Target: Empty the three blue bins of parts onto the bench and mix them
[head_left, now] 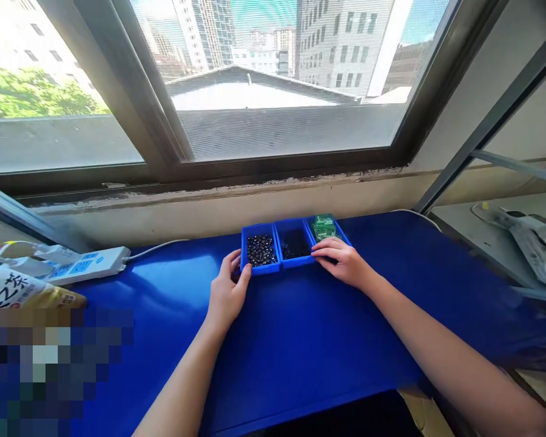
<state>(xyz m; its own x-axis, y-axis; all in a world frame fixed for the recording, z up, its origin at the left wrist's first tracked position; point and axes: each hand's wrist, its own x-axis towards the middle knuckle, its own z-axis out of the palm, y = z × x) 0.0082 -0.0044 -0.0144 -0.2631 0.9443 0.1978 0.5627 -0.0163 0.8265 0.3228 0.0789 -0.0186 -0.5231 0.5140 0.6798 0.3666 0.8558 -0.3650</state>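
Three blue plastic bins stand side by side at the back of the blue tabletop. The left bin (264,269) is full of small shiny dark parts (261,247), too small to name. Fewer small black pieces (293,249) lie in the middle bin (296,262). Stacked green pieces, like circuit boards (324,227), fill the right bin (344,234). My left hand (227,293) grips the left bin's front left corner, thumb in front and fingers along its side. My right hand (346,262) holds the right bin's front edge, its fingers hiding part of that bin.
A white power strip (88,265) with plugs and a cable lies at the left, beside a printed packet (27,291). Behind the bins is the wall under a window (273,158). Metal frame bars (455,155) rise at both sides. The blue tabletop (300,340) reaches towards me.
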